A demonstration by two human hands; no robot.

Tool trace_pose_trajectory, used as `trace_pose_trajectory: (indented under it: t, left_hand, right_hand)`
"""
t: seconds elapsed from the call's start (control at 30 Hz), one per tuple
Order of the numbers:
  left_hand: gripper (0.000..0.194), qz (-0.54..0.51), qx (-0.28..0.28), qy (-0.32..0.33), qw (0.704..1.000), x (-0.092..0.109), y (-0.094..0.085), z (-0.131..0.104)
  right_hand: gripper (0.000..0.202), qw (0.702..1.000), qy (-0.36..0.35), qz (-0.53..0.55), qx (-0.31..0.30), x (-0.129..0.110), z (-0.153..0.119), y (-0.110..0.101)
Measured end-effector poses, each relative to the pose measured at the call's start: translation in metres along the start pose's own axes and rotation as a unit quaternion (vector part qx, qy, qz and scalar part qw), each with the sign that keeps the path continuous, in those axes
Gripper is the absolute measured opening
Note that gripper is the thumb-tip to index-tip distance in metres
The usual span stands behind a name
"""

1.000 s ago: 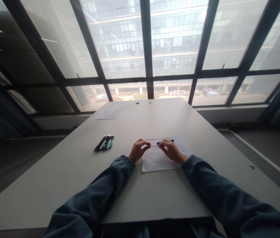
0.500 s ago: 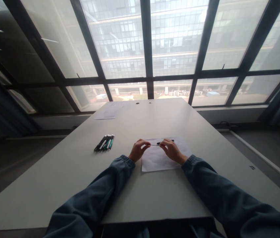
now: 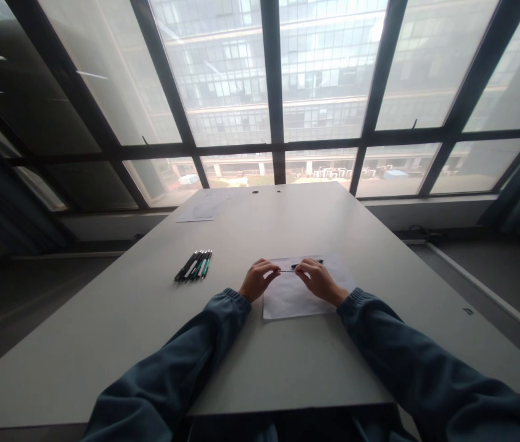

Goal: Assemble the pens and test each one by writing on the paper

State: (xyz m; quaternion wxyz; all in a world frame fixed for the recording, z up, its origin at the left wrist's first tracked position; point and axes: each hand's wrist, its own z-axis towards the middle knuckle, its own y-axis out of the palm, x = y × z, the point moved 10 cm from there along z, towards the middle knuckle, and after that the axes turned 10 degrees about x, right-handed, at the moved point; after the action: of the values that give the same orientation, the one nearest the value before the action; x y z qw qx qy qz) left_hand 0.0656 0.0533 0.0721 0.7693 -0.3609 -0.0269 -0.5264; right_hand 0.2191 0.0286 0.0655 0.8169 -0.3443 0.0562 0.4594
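Between the fingertips of both hands runs a thin dark rod like a pen refill (image 3: 288,271), held roughly level above the paper. My left hand (image 3: 257,280) pinches its left end with thumb and finger. Its right end is pinched by my right hand (image 3: 318,281), which hides part of it. Under them a white sheet of paper (image 3: 294,301) lies on the table. A dark pen part (image 3: 320,262) rests on that sheet just behind my right fingers, its middle partly covered.
To the left, several black and green pens (image 3: 194,266) lie side by side on the white table (image 3: 149,344). Farther back are some papers (image 3: 196,213) and two small dark items (image 3: 255,192). A small dark mark or object (image 3: 468,311) sits near the right edge. Windows (image 3: 227,73) stand beyond the table.
Both hands stay nearly in place, still pinching the thin rod. My right fingertips have shifted very slightly left. The pens and papers have not moved.
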Motion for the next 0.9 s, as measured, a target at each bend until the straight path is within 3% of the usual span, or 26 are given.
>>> trace_pose_trajectory:
  t: [0.53, 0.9]
  left_hand:
    - [0.016, -0.004, -0.029, 0.005, 1.000, 0.004, 0.005, -0.002]
    - [0.019, -0.005, -0.052, 0.001, 0.999, -0.004, 0.013, -0.006]
  right_hand:
    - [0.017, 1.000, -0.017, 0.001, -0.013, -0.007, 0.000, 0.001]
    - [0.017, 0.999, -0.036, -0.008, -0.026, -0.013, 0.000, 0.004]
